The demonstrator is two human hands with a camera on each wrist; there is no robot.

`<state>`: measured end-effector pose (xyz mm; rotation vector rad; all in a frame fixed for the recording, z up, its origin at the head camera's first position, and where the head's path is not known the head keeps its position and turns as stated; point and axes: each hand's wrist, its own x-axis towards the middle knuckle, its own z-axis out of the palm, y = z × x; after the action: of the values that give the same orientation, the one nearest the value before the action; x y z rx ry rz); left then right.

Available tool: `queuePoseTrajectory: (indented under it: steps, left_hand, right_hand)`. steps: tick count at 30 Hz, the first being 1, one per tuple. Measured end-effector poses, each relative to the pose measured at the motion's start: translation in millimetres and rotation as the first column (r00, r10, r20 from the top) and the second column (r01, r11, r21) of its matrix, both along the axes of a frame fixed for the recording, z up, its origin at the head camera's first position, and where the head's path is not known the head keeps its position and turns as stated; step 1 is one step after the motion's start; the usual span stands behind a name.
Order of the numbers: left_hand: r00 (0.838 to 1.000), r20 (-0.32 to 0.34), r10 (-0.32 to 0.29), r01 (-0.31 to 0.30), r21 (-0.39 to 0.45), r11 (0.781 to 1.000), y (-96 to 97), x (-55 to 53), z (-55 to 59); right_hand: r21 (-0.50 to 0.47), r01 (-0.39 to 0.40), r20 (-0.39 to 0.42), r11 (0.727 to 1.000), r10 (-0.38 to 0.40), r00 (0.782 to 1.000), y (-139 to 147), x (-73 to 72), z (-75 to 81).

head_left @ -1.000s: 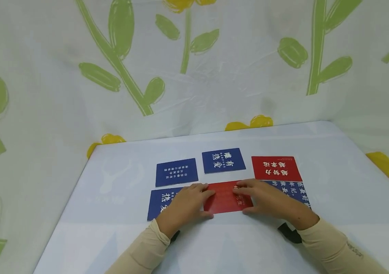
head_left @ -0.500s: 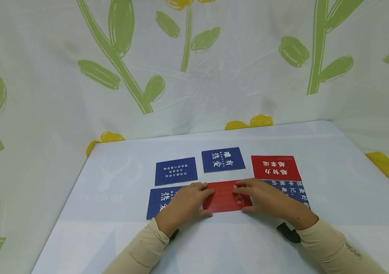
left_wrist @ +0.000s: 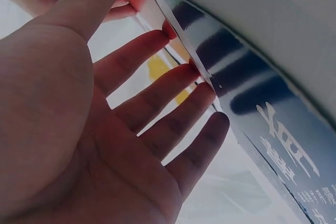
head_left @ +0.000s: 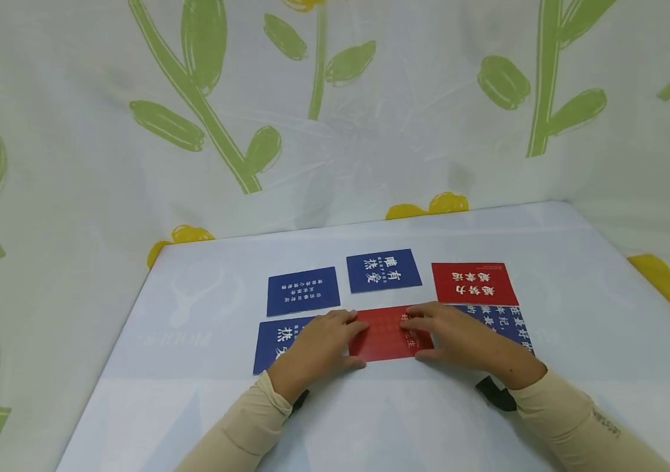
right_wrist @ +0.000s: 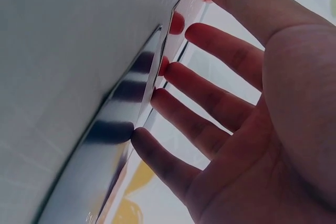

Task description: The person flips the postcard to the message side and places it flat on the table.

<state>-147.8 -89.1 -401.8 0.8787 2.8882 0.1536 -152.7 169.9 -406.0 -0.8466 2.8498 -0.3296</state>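
While flat, red card (head_left: pixel 383 335) lengthwise left-to-right.

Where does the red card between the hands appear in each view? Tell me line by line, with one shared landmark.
Head: red card just right of centre, below the middle.
Left wrist: slanted strip near the top, slightly left of centre.
Right wrist: slanted strip near the top, slightly right of centre.
Shared landmark: right hand, upper left in the left wrist view.
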Motion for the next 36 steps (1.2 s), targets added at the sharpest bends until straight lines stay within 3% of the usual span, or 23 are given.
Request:
queuePoseTrajectory:
  steps: [15,22,36]
  left_hand:
    - [1.0,-0.002,-0.001,0.001,-0.027,1.0,-0.6,7.1,-7.7]
    - [1.0,-0.024,0.001,-0.002,-0.035,0.999,-2.2,3.2,-0.7]
    - [1.0,0.005,-0.009,0.009,-0.038,0.999,-3.4,1.1,2.1]
  right_hand:
    - [-0.051,-0.057,0.006,0.997,0.058,0.998,1,4.8,3.3]
    - [-0.036,-0.074,-0.029,0.997,0.073,0.997,-1,0.7,9.4]
    - [-0.05,-0.103,-0.063,0.993,0.099,0.993,-1,0.7,9.1]
